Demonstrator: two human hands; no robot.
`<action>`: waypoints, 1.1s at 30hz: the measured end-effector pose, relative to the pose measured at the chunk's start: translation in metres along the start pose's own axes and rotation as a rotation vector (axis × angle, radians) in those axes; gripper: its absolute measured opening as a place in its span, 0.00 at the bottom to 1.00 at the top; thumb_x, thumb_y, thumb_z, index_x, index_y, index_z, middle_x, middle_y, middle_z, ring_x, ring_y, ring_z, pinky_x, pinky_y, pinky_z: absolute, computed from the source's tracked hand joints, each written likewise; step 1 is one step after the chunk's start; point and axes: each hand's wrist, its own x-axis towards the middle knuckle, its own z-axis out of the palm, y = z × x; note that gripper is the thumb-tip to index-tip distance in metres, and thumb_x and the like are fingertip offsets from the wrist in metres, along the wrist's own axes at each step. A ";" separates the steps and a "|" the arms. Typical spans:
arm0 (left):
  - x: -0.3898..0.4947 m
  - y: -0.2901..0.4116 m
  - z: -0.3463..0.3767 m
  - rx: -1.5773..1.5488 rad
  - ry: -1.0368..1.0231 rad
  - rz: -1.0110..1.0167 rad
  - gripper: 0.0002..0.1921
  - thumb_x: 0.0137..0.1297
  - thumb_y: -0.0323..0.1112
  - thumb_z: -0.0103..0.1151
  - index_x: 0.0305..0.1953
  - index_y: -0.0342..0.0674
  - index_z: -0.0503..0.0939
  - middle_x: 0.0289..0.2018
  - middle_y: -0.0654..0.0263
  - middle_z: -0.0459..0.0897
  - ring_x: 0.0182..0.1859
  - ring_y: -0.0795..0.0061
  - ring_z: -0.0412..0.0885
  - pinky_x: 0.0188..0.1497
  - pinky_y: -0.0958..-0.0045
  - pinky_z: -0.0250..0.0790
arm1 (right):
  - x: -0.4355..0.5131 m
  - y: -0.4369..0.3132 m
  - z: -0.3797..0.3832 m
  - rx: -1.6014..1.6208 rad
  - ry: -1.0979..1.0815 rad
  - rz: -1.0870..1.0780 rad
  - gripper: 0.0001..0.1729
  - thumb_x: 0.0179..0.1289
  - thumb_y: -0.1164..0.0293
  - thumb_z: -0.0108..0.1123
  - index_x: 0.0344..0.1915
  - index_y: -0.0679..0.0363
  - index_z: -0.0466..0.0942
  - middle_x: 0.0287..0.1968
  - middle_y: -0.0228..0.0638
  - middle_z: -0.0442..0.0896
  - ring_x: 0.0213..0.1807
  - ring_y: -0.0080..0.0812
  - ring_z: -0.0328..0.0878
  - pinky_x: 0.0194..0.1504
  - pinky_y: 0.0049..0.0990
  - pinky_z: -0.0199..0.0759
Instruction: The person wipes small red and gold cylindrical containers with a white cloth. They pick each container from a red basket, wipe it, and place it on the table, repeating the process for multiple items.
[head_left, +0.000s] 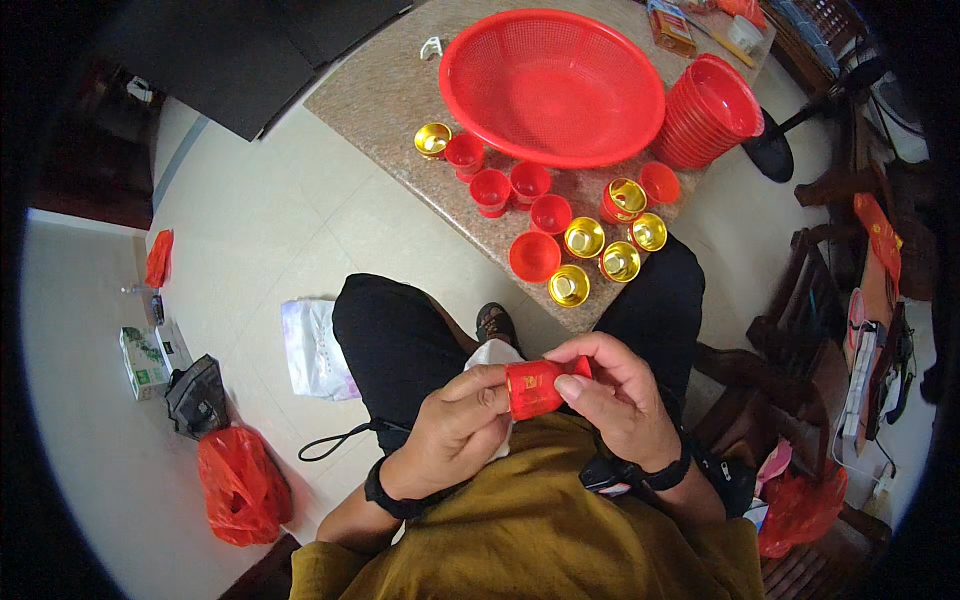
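Note:
A small red cup (531, 390) with gold markings lies sideways between my hands, above my lap. My left hand (466, 412) holds it at the rim end, along with a white cloth (495, 354) that hangs under the fingers. At the other end, thumb and fingers of my right hand (619, 390) grip the cup's foot. Beyond my knees, several small cups stand on the stone tabletop (420, 176). Some have gold insides, like the gold-lined cup (569, 286) at the near corner; others are red inside, like the red cup (535, 256) beside it.
A big red plastic basket (555, 90) stands on the table, with a stack of red plastic containers (709, 112) to its right. Dark wooden furniture (780, 375) lies at right. On the floor at left are a red plastic bag (241, 487) and a white bag (319, 349).

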 end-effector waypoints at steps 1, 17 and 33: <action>0.001 0.000 0.000 -0.096 -0.048 -0.021 0.20 0.55 0.16 0.47 0.50 0.34 0.78 0.47 0.56 0.78 0.49 0.63 0.76 0.53 0.69 0.66 | 0.000 0.000 -0.002 -0.002 -0.003 0.011 0.13 0.66 0.72 0.55 0.48 0.66 0.71 0.44 0.30 0.77 0.45 0.16 0.71 0.49 0.18 0.66; 0.012 -0.002 0.003 -0.187 -0.128 -0.072 0.16 0.58 0.23 0.57 0.50 0.36 0.78 0.46 0.59 0.77 0.48 0.69 0.76 0.51 0.72 0.65 | -0.002 -0.004 -0.013 0.238 -0.064 0.145 0.21 0.65 0.69 0.60 0.54 0.64 0.68 0.44 0.33 0.74 0.43 0.20 0.72 0.47 0.19 0.67; 0.011 0.028 0.026 -0.464 -0.065 -0.361 0.13 0.64 0.30 0.57 0.49 0.36 0.79 0.45 0.63 0.77 0.50 0.71 0.74 0.53 0.73 0.63 | -0.012 0.003 -0.034 -0.331 -0.116 -0.501 0.21 0.60 0.72 0.64 0.52 0.64 0.70 0.49 0.36 0.75 0.49 0.25 0.73 0.50 0.24 0.68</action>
